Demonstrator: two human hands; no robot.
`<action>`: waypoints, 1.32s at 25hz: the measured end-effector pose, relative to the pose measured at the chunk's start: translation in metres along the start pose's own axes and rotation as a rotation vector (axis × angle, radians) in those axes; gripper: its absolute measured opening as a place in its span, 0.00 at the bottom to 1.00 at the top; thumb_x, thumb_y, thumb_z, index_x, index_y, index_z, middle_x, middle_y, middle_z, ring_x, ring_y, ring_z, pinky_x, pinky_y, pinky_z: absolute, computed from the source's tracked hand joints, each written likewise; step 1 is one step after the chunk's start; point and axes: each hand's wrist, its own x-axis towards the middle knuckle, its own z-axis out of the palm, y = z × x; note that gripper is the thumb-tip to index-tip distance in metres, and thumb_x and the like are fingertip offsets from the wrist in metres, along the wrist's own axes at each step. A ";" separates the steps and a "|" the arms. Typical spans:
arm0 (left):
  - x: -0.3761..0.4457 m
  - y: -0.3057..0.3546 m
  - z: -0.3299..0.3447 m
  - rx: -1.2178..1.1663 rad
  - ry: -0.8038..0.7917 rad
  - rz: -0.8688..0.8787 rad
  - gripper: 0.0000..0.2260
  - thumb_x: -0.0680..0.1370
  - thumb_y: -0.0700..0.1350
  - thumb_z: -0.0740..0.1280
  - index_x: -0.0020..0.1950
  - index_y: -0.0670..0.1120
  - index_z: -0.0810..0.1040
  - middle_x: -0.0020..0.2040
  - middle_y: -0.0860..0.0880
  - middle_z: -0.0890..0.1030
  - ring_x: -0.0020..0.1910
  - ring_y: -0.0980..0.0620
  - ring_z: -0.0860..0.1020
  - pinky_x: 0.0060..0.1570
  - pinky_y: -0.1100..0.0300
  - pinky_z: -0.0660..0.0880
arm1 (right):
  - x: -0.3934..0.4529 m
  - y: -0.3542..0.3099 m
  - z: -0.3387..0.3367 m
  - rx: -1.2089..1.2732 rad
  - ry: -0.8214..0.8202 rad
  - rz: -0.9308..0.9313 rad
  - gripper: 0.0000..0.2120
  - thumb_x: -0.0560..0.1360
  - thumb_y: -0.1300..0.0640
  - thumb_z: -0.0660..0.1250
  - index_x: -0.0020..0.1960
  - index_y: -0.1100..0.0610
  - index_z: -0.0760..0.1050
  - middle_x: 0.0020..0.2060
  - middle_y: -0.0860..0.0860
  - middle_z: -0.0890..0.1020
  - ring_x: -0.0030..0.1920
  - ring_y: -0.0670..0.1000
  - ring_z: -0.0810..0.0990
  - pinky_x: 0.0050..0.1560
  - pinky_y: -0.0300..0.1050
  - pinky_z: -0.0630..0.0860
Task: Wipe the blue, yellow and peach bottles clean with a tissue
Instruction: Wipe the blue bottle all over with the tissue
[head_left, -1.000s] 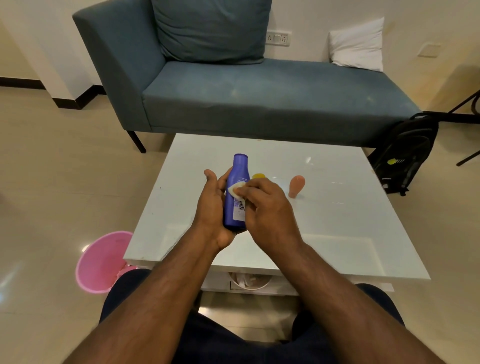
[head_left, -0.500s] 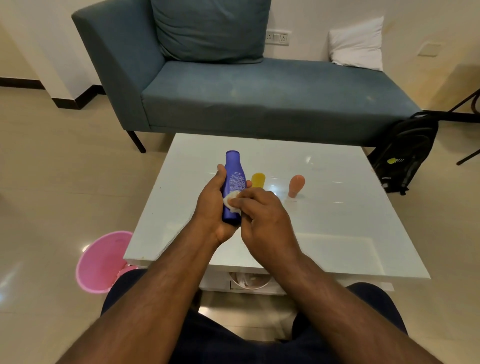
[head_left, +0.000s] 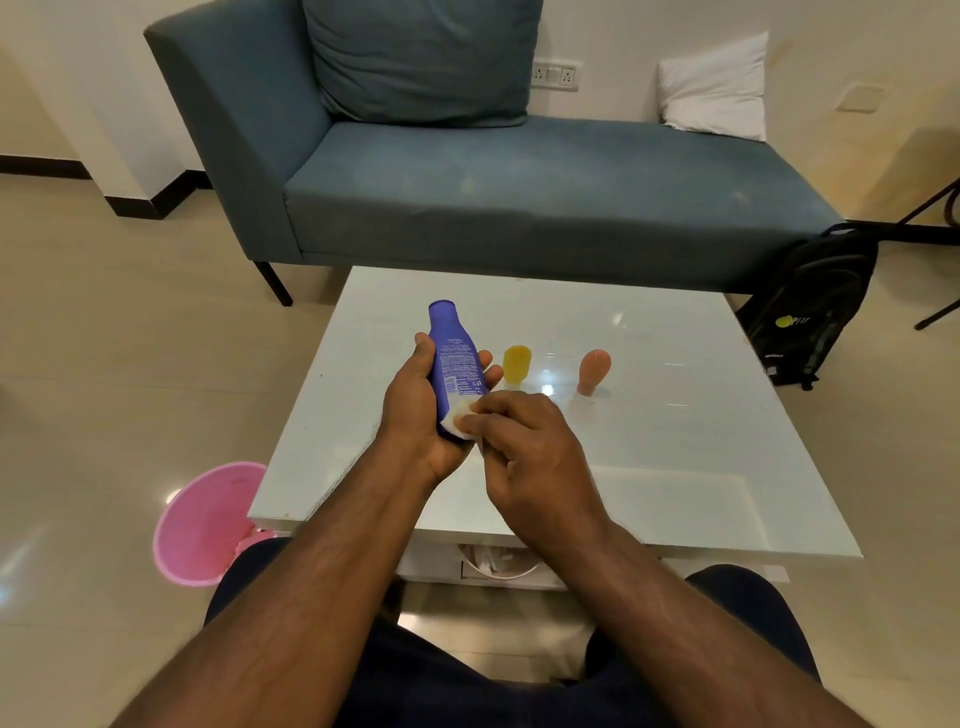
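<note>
The left hand (head_left: 415, 410) grips the blue bottle (head_left: 456, 364) above the white table (head_left: 675, 467), its fingers curled round the lower body — cap end pointing away, label side facing up. The right hand (head_left: 524, 441) pinches a small white tissue (head_left: 460, 418) in its fingers, pressing it against the bottle's lower part. The yellow bottle (head_left: 517, 364) and the peach bottle (head_left: 594, 371) stand on the table just beyond the hands — near each other, not touching.
</note>
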 end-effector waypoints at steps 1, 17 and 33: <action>-0.001 0.000 0.001 -0.009 0.012 -0.011 0.22 0.82 0.61 0.60 0.63 0.44 0.77 0.49 0.43 0.85 0.45 0.45 0.83 0.43 0.52 0.83 | 0.004 0.004 -0.001 0.033 0.016 0.064 0.13 0.75 0.56 0.65 0.57 0.58 0.79 0.54 0.53 0.80 0.54 0.51 0.76 0.54 0.40 0.77; -0.005 0.002 0.017 -0.164 0.142 -0.049 0.17 0.85 0.52 0.57 0.66 0.40 0.68 0.51 0.37 0.78 0.47 0.40 0.79 0.46 0.44 0.76 | 0.012 0.016 0.004 -0.126 0.164 -0.104 0.12 0.72 0.64 0.71 0.55 0.62 0.80 0.50 0.57 0.80 0.51 0.54 0.76 0.51 0.45 0.78; 0.003 0.001 0.011 -0.262 0.142 -0.053 0.14 0.84 0.49 0.59 0.52 0.37 0.72 0.45 0.39 0.79 0.41 0.44 0.79 0.38 0.51 0.82 | 0.011 0.024 0.004 -0.143 0.084 -0.199 0.12 0.71 0.62 0.73 0.54 0.61 0.80 0.51 0.56 0.81 0.52 0.52 0.76 0.51 0.39 0.74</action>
